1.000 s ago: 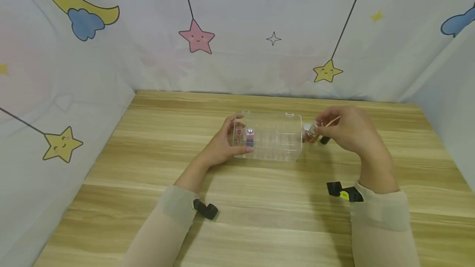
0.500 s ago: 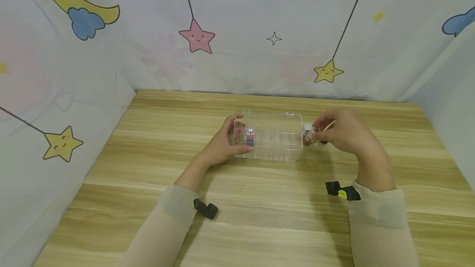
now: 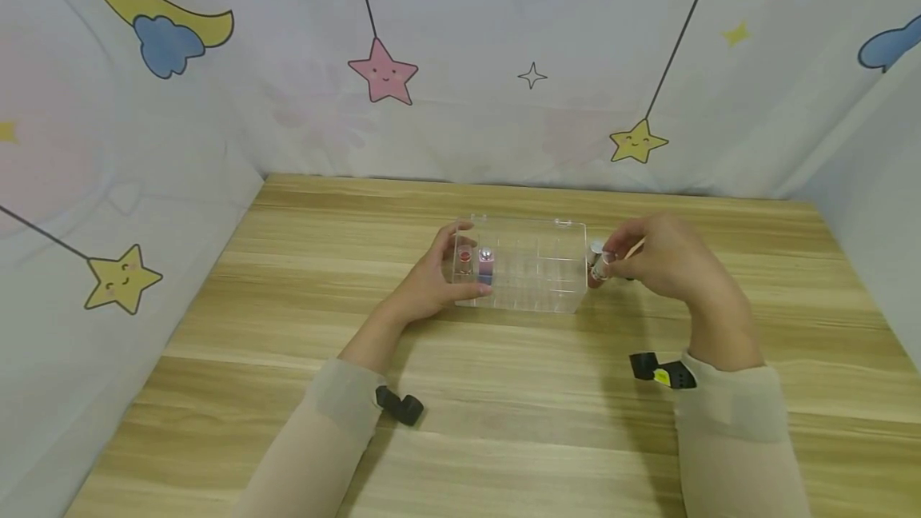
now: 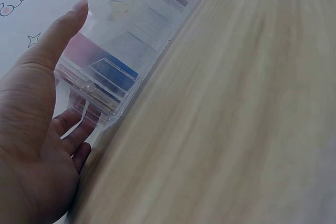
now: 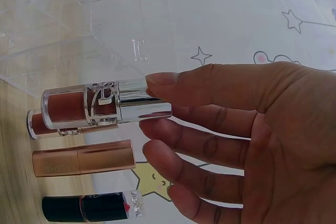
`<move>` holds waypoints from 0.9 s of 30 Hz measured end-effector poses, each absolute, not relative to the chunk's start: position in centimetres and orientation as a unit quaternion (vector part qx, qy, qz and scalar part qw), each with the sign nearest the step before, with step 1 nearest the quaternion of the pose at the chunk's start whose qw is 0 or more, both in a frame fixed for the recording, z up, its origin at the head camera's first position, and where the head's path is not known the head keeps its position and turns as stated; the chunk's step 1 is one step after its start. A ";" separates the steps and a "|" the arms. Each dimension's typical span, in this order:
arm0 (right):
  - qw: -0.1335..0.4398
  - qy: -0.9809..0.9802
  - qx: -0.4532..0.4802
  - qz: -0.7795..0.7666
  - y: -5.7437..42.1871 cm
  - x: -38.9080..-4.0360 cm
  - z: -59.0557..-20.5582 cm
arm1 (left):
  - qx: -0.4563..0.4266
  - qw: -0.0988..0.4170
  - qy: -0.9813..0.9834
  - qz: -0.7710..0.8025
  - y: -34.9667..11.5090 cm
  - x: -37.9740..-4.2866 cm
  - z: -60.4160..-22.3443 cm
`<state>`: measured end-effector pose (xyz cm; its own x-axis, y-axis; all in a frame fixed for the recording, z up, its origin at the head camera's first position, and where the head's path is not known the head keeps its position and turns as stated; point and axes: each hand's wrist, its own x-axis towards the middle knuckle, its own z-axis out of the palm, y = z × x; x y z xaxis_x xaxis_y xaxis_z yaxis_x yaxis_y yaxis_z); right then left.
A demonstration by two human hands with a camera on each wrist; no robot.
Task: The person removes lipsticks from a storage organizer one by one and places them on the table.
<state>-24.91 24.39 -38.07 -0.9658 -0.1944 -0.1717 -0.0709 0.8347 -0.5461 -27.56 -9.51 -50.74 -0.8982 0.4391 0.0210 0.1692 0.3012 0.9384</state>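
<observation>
A clear compartment organizer (image 3: pixel 540 270) stands on the table, its left end held by my left hand (image 3: pixel 428 282), thumb along the front and fingers behind. Inside it are a red-topped lipstick (image 3: pixel 464 260) and a pink-and-blue tube (image 3: pixel 485 266), whose blue part (image 4: pixel 115 72) shows through the wall in the left wrist view. My right hand (image 3: pixel 672 258) pinches the silver cap of a lip gloss tube (image 5: pixel 71 107) between thumb and fingers, just right of the organizer. Behind that tube, a similar lip gloss (image 5: pixel 39 124) is partly hidden.
In the right wrist view, a rose-gold lipstick (image 5: pixel 84 158) and a black lipstick (image 5: pixel 86 208) with a clear end stand near the right hand. The wood-grain table (image 3: pixel 504 406) meets a cartoon-printed curtain (image 3: pixel 460 126) at the back and sides.
My right hand has moved left and slightly down with the lip gloss, closer to the organizer's right end and the similar tube. The left hand and organizer have stayed in place.
</observation>
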 end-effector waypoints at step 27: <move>0.121 0.954 -0.109 -0.252 24.0 -25.3 -39.1 | 0.194 0.117 0.802 0.552 -9.6 -27.7 -51.0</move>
<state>-25.27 24.02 -39.08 -0.9470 -0.2694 -0.1749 -0.1477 0.8488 -0.5076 -27.65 -9.62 -50.96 -0.8975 0.4403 0.0256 0.1812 0.3151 0.9316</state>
